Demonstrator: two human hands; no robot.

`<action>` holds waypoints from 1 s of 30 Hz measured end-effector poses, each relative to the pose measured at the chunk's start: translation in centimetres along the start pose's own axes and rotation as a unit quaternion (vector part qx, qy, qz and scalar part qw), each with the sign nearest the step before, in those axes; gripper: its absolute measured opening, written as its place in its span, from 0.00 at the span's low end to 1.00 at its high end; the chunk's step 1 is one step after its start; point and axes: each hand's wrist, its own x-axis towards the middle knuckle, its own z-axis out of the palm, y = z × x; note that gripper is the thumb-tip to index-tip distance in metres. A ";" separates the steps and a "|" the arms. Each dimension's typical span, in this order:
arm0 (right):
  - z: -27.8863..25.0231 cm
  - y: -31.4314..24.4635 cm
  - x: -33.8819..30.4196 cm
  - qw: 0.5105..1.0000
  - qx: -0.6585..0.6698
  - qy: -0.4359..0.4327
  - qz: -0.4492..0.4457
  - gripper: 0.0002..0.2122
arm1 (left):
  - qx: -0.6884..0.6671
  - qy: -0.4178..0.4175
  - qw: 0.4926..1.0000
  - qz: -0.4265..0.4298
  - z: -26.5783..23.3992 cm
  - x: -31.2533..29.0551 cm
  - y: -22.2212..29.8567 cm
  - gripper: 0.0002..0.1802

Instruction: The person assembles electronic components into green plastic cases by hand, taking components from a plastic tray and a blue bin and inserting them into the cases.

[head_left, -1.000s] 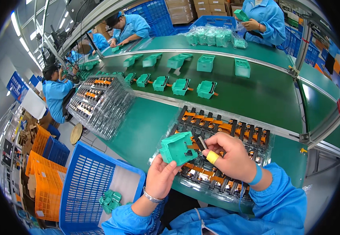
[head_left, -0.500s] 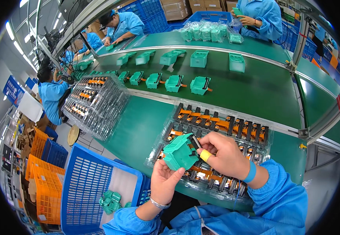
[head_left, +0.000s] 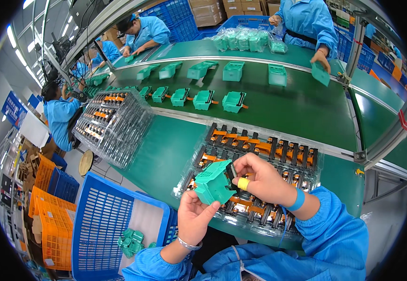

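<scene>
My left hand (head_left: 195,219) grips the lower left side of a green plastic housing (head_left: 211,181), its open side tilted toward me. At the housing's right edge sits a black strip-shaped part (head_left: 231,174). My right hand (head_left: 266,185), with yellow tape on a finger, pinches that black part against the housing; the fingertips partly hide it. Both hands are above a clear plastic tray (head_left: 323,161) holding rows of black parts with orange flat strips (head_left: 263,146).
A stack of clear trays (head_left: 114,124) stands left on the green bench. A blue basket (head_left: 101,210) with green pieces (head_left: 131,242) is at lower left. Beyond, green housings (head_left: 234,101) line a conveyor (head_left: 278,105). A co-worker's hand (head_left: 322,58) holds a green part (head_left: 320,74) over it.
My right hand has shifted slightly up and left along the housing's edge; my left hand keeps its hold. Across the conveyor, a co-worker has brought a green part down toward the belt.
</scene>
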 end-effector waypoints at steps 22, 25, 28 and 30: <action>-9.9 -5.0 4.6 0.971 -0.181 0.157 -0.017 0.06 | -0.059 -0.008 0.998 -0.010 -0.6 0.3 0.6 0.22; -15.6 -2.1 7.5 0.950 -0.142 0.260 0.099 0.04 | -0.082 0.005 0.997 -0.014 -0.3 1.0 0.7 0.23; -17.7 1.4 10.8 0.931 -0.156 0.280 0.177 0.05 | -0.049 0.034 0.997 0.040 -1.0 1.3 1.0 0.20; -18.5 3.2 12.0 0.911 -0.178 0.296 0.226 0.05 | -0.042 0.073 0.995 0.058 -1.4 1.7 1.3 0.19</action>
